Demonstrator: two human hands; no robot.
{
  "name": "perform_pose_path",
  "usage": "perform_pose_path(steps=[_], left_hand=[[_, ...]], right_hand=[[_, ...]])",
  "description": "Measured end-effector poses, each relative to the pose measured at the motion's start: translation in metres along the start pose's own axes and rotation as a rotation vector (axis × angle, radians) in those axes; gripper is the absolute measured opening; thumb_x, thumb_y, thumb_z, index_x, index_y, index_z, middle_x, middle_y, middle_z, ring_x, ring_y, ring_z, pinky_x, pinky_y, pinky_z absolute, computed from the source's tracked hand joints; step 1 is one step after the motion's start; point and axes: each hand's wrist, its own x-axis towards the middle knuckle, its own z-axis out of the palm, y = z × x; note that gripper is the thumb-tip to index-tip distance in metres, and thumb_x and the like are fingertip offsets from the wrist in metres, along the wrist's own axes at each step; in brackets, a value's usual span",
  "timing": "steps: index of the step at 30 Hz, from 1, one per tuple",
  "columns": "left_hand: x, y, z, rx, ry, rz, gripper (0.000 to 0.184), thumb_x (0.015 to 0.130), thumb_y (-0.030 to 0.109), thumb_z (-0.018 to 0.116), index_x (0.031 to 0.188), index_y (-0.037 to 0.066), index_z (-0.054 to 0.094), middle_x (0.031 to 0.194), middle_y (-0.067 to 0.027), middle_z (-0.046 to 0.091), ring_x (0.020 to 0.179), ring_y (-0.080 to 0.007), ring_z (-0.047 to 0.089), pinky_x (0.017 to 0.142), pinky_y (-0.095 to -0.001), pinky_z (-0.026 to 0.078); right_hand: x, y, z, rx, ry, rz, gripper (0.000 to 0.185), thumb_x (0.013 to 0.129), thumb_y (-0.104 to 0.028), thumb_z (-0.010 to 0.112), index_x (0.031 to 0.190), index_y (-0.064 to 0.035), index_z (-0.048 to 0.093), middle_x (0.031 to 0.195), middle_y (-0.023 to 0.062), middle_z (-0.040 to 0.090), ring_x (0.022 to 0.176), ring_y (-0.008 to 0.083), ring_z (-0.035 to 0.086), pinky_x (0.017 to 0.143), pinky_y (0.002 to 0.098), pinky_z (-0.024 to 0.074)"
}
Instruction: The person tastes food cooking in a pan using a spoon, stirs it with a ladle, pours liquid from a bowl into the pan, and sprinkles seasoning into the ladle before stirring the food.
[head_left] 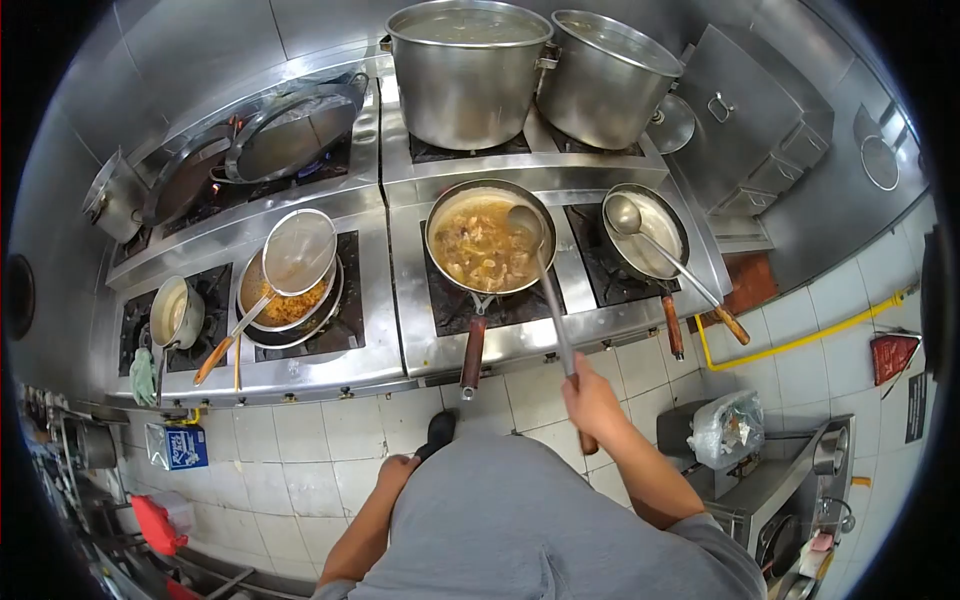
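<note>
My right hand (592,400) is closed round the long handle of a ladle (525,222). The ladle's bowl dips into a brownish stew with chunks (475,240), at the right side of a frying pan (433,262). This pan sits on a burner, its wooden handle pointing toward me. My left hand (398,470) hangs low beside the grey shirt, away from the stove; its fingers are mostly hidden. A dark shoe (437,432) shows just beyond it.
Right of the stew stands a smaller pan (655,262) with a second ladle (625,214) across it. Leftward, a strainer (300,252) lies over a pan of orange food (284,312), near a small pot (178,312). Large stockpots (470,95) stand behind. A lined bin (727,430) is at right.
</note>
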Motion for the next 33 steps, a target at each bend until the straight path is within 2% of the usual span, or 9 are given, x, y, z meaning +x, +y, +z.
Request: perform_pose_path(steps=[3, 4, 7, 9, 12, 20, 23, 26, 33], left_hand=[[-0.015, 0.122, -0.06, -0.318, 0.206, 0.094, 0.048, 0.094, 0.042, 0.057, 0.104, -0.002, 0.069, 0.1, -0.0167, 0.071, 0.099, -0.0296, 0.067, 0.085, -0.037, 0.051], [0.0, 0.147, -0.072, -0.407, 0.149, 0.141, 0.045, 0.095, 0.041, 0.058, 0.107, -0.001, 0.068, 0.099, -0.0121, 0.071, 0.094, -0.024, 0.066, 0.083, -0.0354, 0.051], [0.006, 0.254, -0.12, -1.332, -0.215, -0.015, 0.048, 0.096, 0.046, 0.057, 0.127, 0.009, 0.056, 0.106, -0.0092, 0.067, 0.086, -0.0201, 0.066, 0.078, -0.0381, 0.052], [0.023, 0.29, -0.135, -1.391, -0.334, -0.001, 0.043, 0.097, 0.046, 0.057, 0.122, 0.01, 0.056, 0.098, -0.007, 0.066, 0.078, -0.0179, 0.063, 0.07, -0.0348, 0.05], [0.021, 0.309, -0.136, -1.378, -0.425, 0.005, 0.035, 0.097, 0.044, 0.057, 0.109, 0.012, 0.054, 0.082, -0.0023, 0.059, 0.064, -0.0136, 0.055, 0.056, -0.029, 0.045], [0.004, 0.315, -0.124, -1.329, -0.315, -0.059, 0.03, 0.097, 0.04, 0.058, 0.096, 0.011, 0.052, 0.07, 0.002, 0.049, 0.053, -0.0094, 0.044, 0.044, -0.0256, 0.037], [0.001, 0.314, -0.125, -1.295, -0.266, -0.059, 0.03, 0.098, 0.041, 0.057, 0.097, 0.011, 0.053, 0.069, 0.0022, 0.049, 0.053, -0.0093, 0.044, 0.045, -0.0259, 0.038], [-0.002, 0.312, -0.133, -1.226, -0.257, -0.066, 0.031, 0.098, 0.042, 0.056, 0.096, 0.011, 0.053, 0.069, 0.002, 0.049, 0.053, -0.0096, 0.044, 0.045, -0.0264, 0.038], [0.001, 0.292, -0.154, -1.164, -0.314, -0.07, 0.038, 0.098, 0.044, 0.055, 0.109, 0.008, 0.053, 0.068, 0.0024, 0.048, 0.053, -0.0096, 0.042, 0.046, -0.0265, 0.033]], right_hand=[[-0.001, -0.044, -0.018, 0.751, -0.41, 0.346, 0.03, 0.096, -0.013, 0.052, 0.124, -0.0007, 0.05, 0.074, 0.008, 0.058, 0.06, 0.021, 0.061, 0.055, 0.0332, 0.0497], [0.0, -0.054, -0.025, 1.005, -0.415, 0.388, 0.019, 0.099, -0.014, 0.05, 0.113, -0.0016, 0.054, 0.074, 0.0019, 0.053, 0.056, 0.0107, 0.053, 0.052, 0.0246, 0.0424], [0.016, -0.053, -0.057, 1.671, -0.531, 0.658, 0.017, 0.099, -0.016, 0.051, 0.108, -0.002, 0.055, 0.075, 0.0041, 0.054, 0.053, 0.0103, 0.048, 0.051, 0.0241, 0.0388], [0.021, -0.047, -0.06, 1.774, -0.582, 0.645, 0.018, 0.099, -0.017, 0.05, 0.107, -0.0017, 0.055, 0.076, 0.0053, 0.054, 0.052, 0.0092, 0.045, 0.049, 0.0239, 0.0365], [0.015, -0.055, -0.063, 1.173, -0.489, 0.374, 0.02, 0.098, -0.018, 0.054, 0.112, -0.0026, 0.054, 0.076, 0.0037, 0.054, 0.055, 0.0106, 0.049, 0.049, 0.0257, 0.0433], [0.008, -0.026, -0.052, 0.793, -0.233, 0.179, 0.047, 0.094, -0.013, 0.059, 0.135, 0.0051, 0.045, 0.07, 0.0021, 0.053, 0.052, 0.0108, 0.053, 0.047, 0.0271, 0.0461], [0.008, -0.021, -0.058, 0.503, -0.12, 0.19, 0.05, 0.092, -0.014, 0.06, 0.136, 0.0036, 0.045, 0.07, 0.0091, 0.06, 0.059, 0.0196, 0.063, 0.053, 0.0351, 0.0502], [0.018, 0.008, -0.051, 0.013, 0.085, -0.007, 0.051, 0.089, -0.013, 0.062, 0.136, -0.0022, 0.047, 0.092, 0.0265, 0.068, 0.082, 0.0462, 0.065, 0.073, 0.0504, 0.0518], [0.076, 0.068, -0.011, -0.203, 0.183, -0.216, 0.04, 0.091, -0.016, 0.06, 0.13, -0.0051, 0.053, 0.08, 0.02, 0.068, 0.07, 0.0389, 0.066, 0.064, 0.0468, 0.0534]])
